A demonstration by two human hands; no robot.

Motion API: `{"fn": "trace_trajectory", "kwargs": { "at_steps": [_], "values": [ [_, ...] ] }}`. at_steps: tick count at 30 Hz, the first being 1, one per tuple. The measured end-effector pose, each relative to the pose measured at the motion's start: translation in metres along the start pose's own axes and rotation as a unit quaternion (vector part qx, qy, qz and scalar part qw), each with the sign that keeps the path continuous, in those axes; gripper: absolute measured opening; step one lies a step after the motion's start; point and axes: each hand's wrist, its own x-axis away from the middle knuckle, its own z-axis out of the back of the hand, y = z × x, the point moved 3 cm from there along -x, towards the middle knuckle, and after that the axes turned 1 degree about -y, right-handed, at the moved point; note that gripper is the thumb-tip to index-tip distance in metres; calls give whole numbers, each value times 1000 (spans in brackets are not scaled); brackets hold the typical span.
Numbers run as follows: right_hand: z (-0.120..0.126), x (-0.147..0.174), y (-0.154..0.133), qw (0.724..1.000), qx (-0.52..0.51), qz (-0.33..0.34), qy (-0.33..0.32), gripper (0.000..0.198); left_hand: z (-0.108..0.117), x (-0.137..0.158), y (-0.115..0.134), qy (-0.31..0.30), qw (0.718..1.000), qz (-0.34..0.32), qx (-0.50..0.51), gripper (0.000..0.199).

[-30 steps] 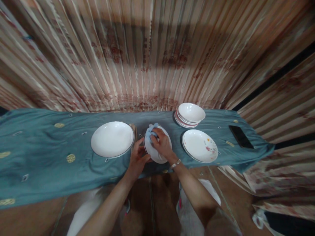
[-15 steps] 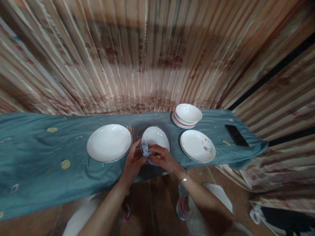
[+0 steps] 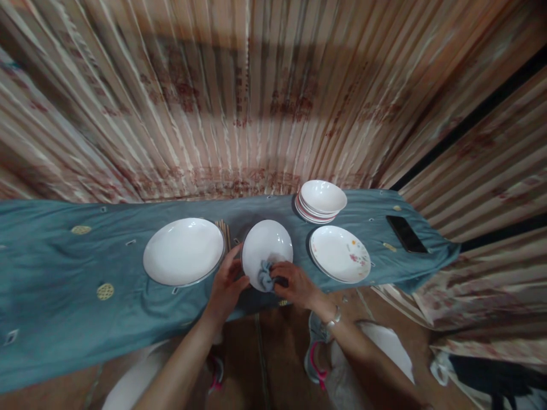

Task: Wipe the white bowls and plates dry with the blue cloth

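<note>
In the head view, a small white dish with a thin dark rim sits in front of me at the middle of the table. My left hand grips its left edge, with the thumb at the near side and the fingers along the rim. Over the lower right part of the dish, my right hand pinches a crumpled blue-grey cloth that touches the inner surface. A bracelet circles the right wrist. Left of the dish lies a large white oval plate, with several chopsticks beside it.
On the right are stacked plates with a floral pattern and, behind them, a stack of white bowls. A black phone lies near the right end of the table with its teal cloth. Curtains hang behind.
My right hand has moved the cloth from the left side of the dish to its lower right, away from my left hand. More of the dish's inside shows. The view has shifted slightly.
</note>
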Motion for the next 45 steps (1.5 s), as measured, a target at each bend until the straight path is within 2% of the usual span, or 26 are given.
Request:
{"fn": "trace_trajectory", "kwargs": {
  "at_steps": [6, 12, 17, 22, 27, 32, 36, 39, 45],
  "values": [
    [7, -4, 22, 990, 111, 6, 83, 24, -2, 0, 1, 1, 1000, 10, 8, 83],
    [7, -27, 37, 982, 105, 6, 159, 29, -5, -5, 0, 12, 999, 18, 31, 87],
    [2, -47, 29, 977, 89, 16, 191, 35, -9, -9, 0, 24, 998, 28, 47, 85],
    [-6, -58, 4, 982, 65, 42, 172, 37, -9, -11, -3, 30, 997, 36, 61, 82],
    [-14, -54, -20, 991, 3, 68, 118, 36, -6, -13, -11, 50, 994, 36, 90, 81],
    [-5, -41, -29, 994, -84, 52, 46, 27, -6, -13, -8, 52, 993, 47, 91, 83],
    [7, -25, -25, 991, -124, 31, -24, 21, -7, -15, -4, 32, 996, 40, 76, 83],
    [12, -12, -13, 997, -68, 26, -31, 25, -8, -17, -2, 21, 997, 32, 67, 81],
    [22, 1, 3, 990, 132, 41, 36, 27, -10, -19, 0, 42, 998, 19, 52, 83]
  ]
}}
